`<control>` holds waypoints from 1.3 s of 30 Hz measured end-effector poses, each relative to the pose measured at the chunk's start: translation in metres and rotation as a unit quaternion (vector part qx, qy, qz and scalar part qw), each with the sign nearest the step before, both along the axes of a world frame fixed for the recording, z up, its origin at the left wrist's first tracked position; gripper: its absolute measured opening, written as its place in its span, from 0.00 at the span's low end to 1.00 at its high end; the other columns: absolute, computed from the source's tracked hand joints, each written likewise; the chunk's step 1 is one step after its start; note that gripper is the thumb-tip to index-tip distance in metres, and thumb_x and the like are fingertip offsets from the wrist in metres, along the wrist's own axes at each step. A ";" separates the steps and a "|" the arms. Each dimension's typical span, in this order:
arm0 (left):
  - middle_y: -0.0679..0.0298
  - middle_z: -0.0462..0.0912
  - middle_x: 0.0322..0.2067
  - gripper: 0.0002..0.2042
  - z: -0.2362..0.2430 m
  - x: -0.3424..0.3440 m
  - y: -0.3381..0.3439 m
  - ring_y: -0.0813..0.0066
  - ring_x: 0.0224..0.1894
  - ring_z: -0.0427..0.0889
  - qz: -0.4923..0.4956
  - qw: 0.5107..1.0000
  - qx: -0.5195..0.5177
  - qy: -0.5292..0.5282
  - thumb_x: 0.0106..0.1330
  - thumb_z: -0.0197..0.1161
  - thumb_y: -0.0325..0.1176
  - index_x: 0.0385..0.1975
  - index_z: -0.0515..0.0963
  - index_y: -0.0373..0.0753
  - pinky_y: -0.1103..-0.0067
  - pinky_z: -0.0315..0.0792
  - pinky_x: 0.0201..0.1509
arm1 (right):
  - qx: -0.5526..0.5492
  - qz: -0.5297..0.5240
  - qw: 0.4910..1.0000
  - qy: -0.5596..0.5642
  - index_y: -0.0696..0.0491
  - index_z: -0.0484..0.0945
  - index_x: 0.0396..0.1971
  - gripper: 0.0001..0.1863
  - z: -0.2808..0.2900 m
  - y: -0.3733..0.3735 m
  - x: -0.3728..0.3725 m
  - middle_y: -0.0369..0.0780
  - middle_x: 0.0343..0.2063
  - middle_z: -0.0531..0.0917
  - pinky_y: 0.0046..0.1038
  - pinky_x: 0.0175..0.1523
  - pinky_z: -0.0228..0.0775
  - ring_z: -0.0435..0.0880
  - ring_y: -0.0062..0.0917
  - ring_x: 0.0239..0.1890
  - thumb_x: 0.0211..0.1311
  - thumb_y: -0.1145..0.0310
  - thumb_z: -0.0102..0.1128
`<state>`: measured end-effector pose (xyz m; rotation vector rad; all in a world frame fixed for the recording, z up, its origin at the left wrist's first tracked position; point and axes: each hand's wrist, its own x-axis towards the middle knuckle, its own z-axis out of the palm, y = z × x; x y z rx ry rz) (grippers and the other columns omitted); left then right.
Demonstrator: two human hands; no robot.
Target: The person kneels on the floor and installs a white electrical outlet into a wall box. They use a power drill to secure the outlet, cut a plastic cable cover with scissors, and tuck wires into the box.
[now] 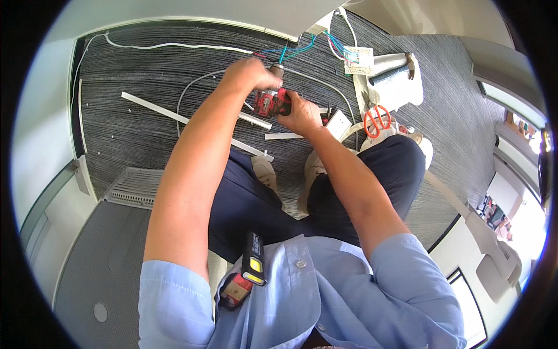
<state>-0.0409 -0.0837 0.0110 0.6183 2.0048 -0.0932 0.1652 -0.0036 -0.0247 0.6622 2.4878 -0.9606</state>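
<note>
A red and black cordless drill (270, 103) is in my right hand (302, 115), whose fingers wrap its grip. My left hand (249, 74) curls at the grey chuck (277, 72) at the drill's front, its fingertips slightly blurred. Just past the chuck, teal and blue wires (296, 52) come from the foot of the wall. A white cable (174, 45) along the skirting ends near them in a red and blue lead. Beneath the drill lie white trunking strips (256, 121). What the chuck holds, if anything, I cannot make out.
Orange-handled scissors (376, 121) and a hammer (395, 72) lie on a white bag at the right. A white socket frame (358, 60) with wires sits beyond. A grey cable (189, 87) loops over the carpet. A long strip (154, 107) lies left, near a grey slatted panel (135, 186).
</note>
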 end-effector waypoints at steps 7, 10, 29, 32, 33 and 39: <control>0.49 0.88 0.49 0.41 -0.045 0.028 -0.043 0.57 0.50 0.87 0.044 0.990 -0.005 -0.134 0.39 0.77 0.68 0.47 0.88 0.38 0.67 0.78 0.56 | -0.004 -0.021 1.000 0.015 0.56 0.74 0.57 0.37 -0.005 -0.006 -0.001 0.53 0.44 0.87 0.45 0.52 0.80 0.87 0.49 0.47 0.46 0.57 0.72; 0.50 0.89 0.44 0.40 -0.051 0.032 -0.049 0.56 0.47 0.87 0.056 0.994 0.017 -0.090 0.38 0.77 0.67 0.44 0.89 0.37 0.68 0.79 0.53 | -0.001 -0.014 0.999 0.040 0.57 0.75 0.55 0.36 -0.007 -0.005 0.000 0.49 0.47 0.85 0.44 0.54 0.80 0.87 0.48 0.48 0.44 0.57 0.74; 0.49 0.89 0.43 0.37 -0.013 0.021 -0.045 0.55 0.46 0.89 0.024 0.998 0.037 -0.041 0.39 0.76 0.65 0.39 0.89 0.35 0.68 0.81 0.52 | -0.026 -0.037 0.999 -0.015 0.53 0.82 0.51 0.31 0.005 -0.009 -0.012 0.50 0.40 0.89 0.44 0.55 0.80 0.89 0.47 0.44 0.45 0.54 0.70; 0.48 0.89 0.41 0.38 -0.010 0.022 -0.043 0.54 0.45 0.89 0.013 0.998 0.055 -0.025 0.39 0.75 0.69 0.36 0.89 0.36 0.66 0.80 0.50 | -0.018 -0.031 0.999 -0.016 0.53 0.82 0.54 0.34 0.007 -0.004 -0.013 0.51 0.39 0.89 0.43 0.55 0.80 0.89 0.47 0.44 0.44 0.53 0.71; 0.48 0.89 0.41 0.38 -0.010 0.024 -0.041 0.54 0.45 0.89 0.010 0.998 0.052 -0.021 0.39 0.74 0.69 0.36 0.89 0.36 0.66 0.80 0.50 | -0.012 -0.027 0.999 -0.029 0.53 0.81 0.56 0.37 0.007 -0.002 -0.013 0.52 0.40 0.89 0.42 0.55 0.80 0.89 0.46 0.45 0.43 0.53 0.72; 0.51 0.90 0.40 0.40 -0.009 0.027 -0.035 0.55 0.44 0.89 0.016 0.998 0.048 -0.029 0.40 0.74 0.71 0.36 0.88 0.35 0.66 0.81 0.50 | -0.002 -0.028 1.000 -0.012 0.54 0.82 0.57 0.38 0.004 0.006 -0.011 0.53 0.39 0.89 0.41 0.54 0.80 0.89 0.46 0.45 0.43 0.52 0.72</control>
